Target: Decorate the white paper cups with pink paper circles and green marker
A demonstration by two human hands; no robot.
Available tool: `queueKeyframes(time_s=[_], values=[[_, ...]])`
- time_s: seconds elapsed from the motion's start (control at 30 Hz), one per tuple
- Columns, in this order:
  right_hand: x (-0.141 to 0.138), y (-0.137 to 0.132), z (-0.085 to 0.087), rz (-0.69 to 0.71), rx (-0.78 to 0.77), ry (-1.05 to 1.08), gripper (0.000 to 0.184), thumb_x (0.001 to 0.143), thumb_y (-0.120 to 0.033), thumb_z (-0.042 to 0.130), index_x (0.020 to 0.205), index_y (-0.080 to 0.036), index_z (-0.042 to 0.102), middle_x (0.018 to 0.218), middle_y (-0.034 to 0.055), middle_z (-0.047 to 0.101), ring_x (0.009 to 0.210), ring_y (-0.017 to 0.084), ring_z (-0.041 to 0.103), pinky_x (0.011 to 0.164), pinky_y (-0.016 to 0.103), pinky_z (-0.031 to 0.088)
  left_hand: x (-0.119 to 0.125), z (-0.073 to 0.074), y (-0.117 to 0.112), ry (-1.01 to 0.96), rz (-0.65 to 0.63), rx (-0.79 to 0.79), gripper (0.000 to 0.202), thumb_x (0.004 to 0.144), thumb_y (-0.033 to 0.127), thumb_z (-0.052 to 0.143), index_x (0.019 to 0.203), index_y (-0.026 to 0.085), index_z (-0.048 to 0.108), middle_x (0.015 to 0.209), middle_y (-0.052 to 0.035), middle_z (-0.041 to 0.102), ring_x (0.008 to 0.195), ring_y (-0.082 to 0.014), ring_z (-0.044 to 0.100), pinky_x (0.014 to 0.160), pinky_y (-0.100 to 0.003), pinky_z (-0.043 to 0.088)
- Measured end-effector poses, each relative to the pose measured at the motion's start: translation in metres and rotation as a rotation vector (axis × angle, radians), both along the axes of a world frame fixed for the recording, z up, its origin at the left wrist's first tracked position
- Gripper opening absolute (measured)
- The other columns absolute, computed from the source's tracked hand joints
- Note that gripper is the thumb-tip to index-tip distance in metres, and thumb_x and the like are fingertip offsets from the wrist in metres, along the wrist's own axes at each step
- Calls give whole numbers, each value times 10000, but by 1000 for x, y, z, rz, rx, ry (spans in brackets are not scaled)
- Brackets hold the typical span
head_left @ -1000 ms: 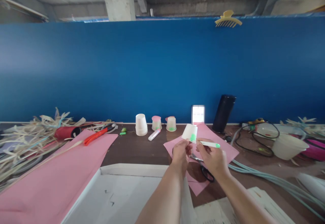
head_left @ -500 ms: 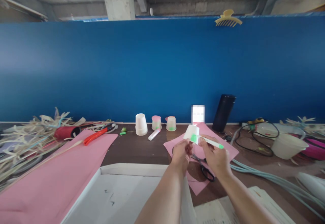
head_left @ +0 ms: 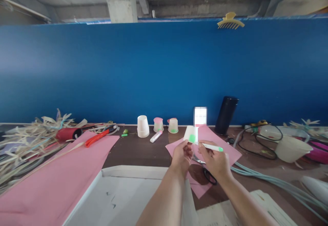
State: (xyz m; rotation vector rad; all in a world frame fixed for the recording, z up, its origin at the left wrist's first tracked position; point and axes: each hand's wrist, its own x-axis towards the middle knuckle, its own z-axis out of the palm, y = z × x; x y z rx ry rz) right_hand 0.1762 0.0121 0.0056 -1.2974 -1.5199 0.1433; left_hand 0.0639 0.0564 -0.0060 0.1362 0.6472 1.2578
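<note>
My left hand (head_left: 181, 157) is closed around the lower end of a white paper cup (head_left: 188, 132), which is tipped on its side and has a bright green patch. In my right hand (head_left: 218, 161) is a white marker with a green end (head_left: 211, 146), pinched between thumb and fingers. The marker's tip is close to the cup by the green patch; whether it touches I cannot tell. Under my hands, scissors with black handles (head_left: 210, 177) lie on a pink paper sheet (head_left: 232, 152).
Behind stand stacked white cups (head_left: 142, 127), two green-marked cups (head_left: 158, 125) with pink paper, and a tube (head_left: 156, 136). A black bottle (head_left: 227, 115) leans right. A white box lid (head_left: 133, 192) sits in front. Pink paper (head_left: 58, 171) and red-handled scissors (head_left: 96, 138) lie left.
The cup has turned in my left hand, and its green patch now sits farther left. The marker and my right hand have shifted slightly left and down.
</note>
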Motion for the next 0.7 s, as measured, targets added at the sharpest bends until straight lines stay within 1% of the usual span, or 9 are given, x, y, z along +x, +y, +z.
queueKeyframes(time_s=[0.1,0.2,0.27,0.33,0.5,0.7], values=[[0,1,2,-15,28,7,288,819,-402,526,929,-164,648,826,68,702,673,173,665,627,252,509,1,-4,1,-31,-55,59,16,745,101,584,737,92,573,573,-4,528,441,-37,477,377,-117,324],[0,2,4,-32,70,41,292,824,-398,521,956,-171,648,886,73,695,707,168,668,655,254,515,3,-6,1,-6,-71,96,26,734,102,594,752,90,581,599,-20,552,453,-40,483,375,-120,314],[0,1,6,-50,87,42,305,824,-412,514,955,-176,655,891,72,693,708,169,668,665,260,517,3,-6,1,13,-72,110,32,729,103,596,754,86,585,607,-28,560,461,-44,487,380,-124,317],[0,0,8,-53,73,27,315,820,-425,511,940,-176,660,867,68,696,695,171,668,655,260,516,3,-6,1,19,-64,114,29,728,104,592,749,84,586,596,-25,553,461,-46,486,382,-126,318],[0,-2,8,-26,-16,2,344,814,-460,506,919,-166,652,765,65,702,620,180,657,583,266,510,3,-5,1,20,-39,100,36,712,109,609,728,94,581,602,-19,554,459,-44,486,384,-127,320],[2,1,5,-69,39,9,334,802,-449,528,949,-173,647,801,65,704,695,183,666,644,264,506,3,-6,0,10,-58,151,31,718,101,596,741,84,585,643,-30,567,472,-39,487,392,-129,317]])
